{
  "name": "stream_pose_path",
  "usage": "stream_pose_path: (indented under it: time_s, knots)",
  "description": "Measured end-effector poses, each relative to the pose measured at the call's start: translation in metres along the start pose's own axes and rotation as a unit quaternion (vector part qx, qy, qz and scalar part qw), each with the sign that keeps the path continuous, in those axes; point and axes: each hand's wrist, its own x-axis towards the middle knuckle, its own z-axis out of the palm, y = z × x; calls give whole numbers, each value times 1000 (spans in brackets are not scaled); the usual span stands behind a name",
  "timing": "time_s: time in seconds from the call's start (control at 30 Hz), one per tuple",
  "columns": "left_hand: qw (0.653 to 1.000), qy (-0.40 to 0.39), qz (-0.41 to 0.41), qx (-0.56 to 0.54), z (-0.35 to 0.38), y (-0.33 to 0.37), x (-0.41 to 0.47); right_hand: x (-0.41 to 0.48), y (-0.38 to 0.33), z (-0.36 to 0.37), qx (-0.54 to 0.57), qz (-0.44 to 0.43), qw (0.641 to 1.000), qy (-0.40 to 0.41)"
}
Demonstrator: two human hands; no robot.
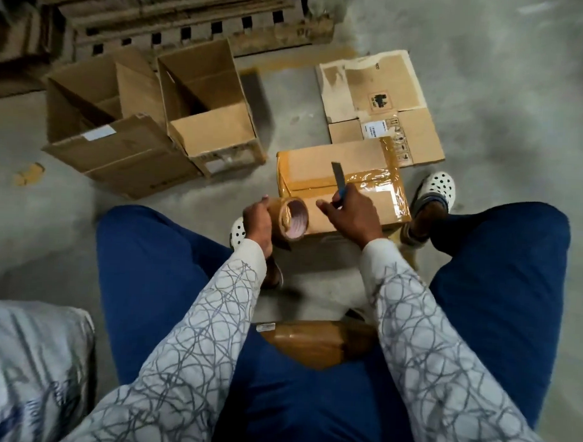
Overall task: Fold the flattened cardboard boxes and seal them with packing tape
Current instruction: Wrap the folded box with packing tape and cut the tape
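A closed cardboard box (322, 170) stands on the floor between my feet, its top crossed by shiny brown tape. My left hand (258, 222) grips a roll of brown packing tape (290, 220) at the box's near left corner. A strip of tape runs from the roll along the box's near edge. My right hand (350, 213) rests on the box top and holds a blue-handled cutter (338, 181) with its blade pointing up and away.
Two open folded boxes (208, 107) (97, 112) stand at the left on the concrete floor. A flattened cardboard sheet (382, 101) lies behind the taped box. A wooden pallet (178, 18) stacked with cardboard is at the back. Another taped box (311, 342) sits under me.
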Motion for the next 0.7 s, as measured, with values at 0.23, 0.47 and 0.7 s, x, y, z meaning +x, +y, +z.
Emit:
stream_pose_path:
  time_s: [0.23,0.47,0.7]
  knots:
    - [972,-109,-73,194,-9,-3,37,77,73,-43,-120,62,990,24]
    - [938,-250,-101,217,8,-10,44,118,137,-25,-66,281,957,16]
    - [958,-183,-150,163,-11,6,47,88,112,-28,49,245,966,67]
